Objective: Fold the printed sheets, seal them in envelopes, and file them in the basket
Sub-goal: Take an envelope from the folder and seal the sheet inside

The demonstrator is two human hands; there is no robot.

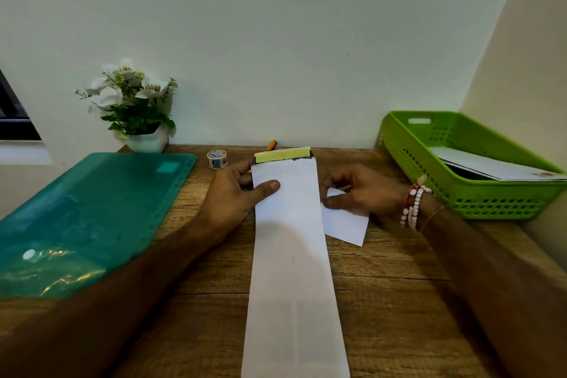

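**Envelope and folded sheet held side by side on the worktop**

A wooden worktop (399, 285) runs up to a pale wall. On its left side lies a teal plastic folder (92, 209) with a punched edge and a white snap button. At the far right stands a green basket (460, 193) with perforated walls; white paper (491, 167) lies flat inside it.

A long white envelope (291, 255) lies lengthwise down the middle of the worktop. Its flap is open at the far end and shows a yellow adhesive strip (282, 155). A potted plant (135, 104) with white flowers sits against the wall behind the folder.

The folded sheet (346, 225), small and white, lies just beside the envelope's right edge, partly under the right hand.

The left hand (236, 190) holds the envelope near its far end. Its grip is a pinch, with the thumb pressed on top and the fingers at the left edge. The right hand (362, 190) has curled fingers, and its grip pinches the near-left part of the folded sheet. Beaded bracelets (414, 205) circle that wrist.

A small roll of tape (217, 159) stands just left of the flap. An orange pen (271, 145) lies behind the flap, against the wall.
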